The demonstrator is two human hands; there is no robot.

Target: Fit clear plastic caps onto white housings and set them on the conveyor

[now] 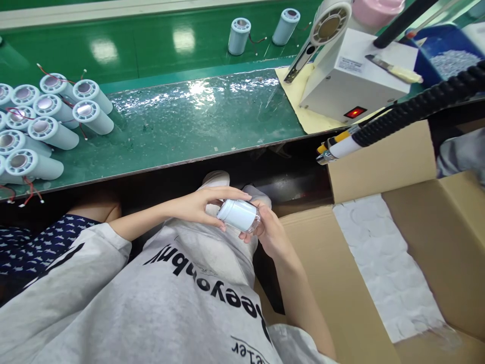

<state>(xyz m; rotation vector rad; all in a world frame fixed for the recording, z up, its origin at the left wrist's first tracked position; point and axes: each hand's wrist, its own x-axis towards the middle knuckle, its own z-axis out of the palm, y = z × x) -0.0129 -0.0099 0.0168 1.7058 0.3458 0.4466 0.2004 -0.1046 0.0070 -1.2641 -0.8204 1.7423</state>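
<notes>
Left hand [206, 206] is extended from the left in the head view, its forearm angled across the lap, its fingers stretched along the far side of a light-blue cylinder [238, 215] and its thumb set at the near side of the left end. By the right hand [267, 227], whose forearm is slanted up and leftward from the lower right, the clear-rimmed right end is gripped between thumb and curled fingers. The cylinder is thus clasped by both hands and is held over the lap, just short of the near edge of the table [197, 131]. Its long axis is laid crosswise, left to right, with the clear end pointed toward the right palm and tipped slightly nearer the body.

On the table's left, similar cylinders [56, 136] are grouped close together, slotted ends up, red leads [32, 189] trailing from some. Two more cylinders [238, 40] are stood on the green strip [151, 43] beyond. At the right, a white unit [333, 76] with a lit red switch [355, 112] is placed, and below it an opened cardboard box [322, 268] is seen.
</notes>
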